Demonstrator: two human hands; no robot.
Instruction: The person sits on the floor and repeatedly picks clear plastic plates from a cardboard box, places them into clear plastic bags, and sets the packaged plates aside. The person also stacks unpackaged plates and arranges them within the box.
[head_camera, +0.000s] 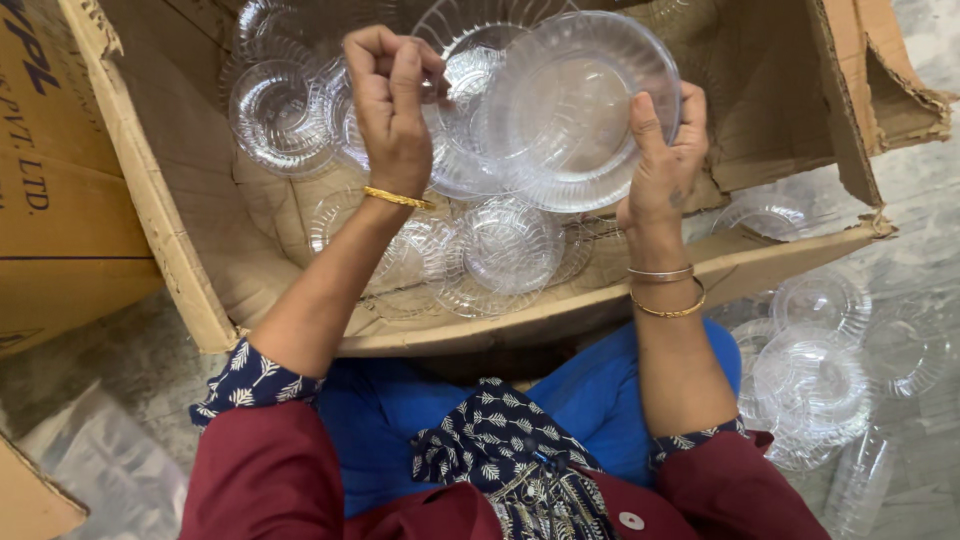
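Cardboard box fills the upper frame; right hand grips a clear ribbed plastic plate, tilted facing the camera, while left hand pinches another plate's edge.

Packing workshop: cardboard cartons, heaped clear plastic plates.

Grey floor down there, carrying an open cardboard box, a heap of clear plastic plates at its right, and a plastic bag lower left.
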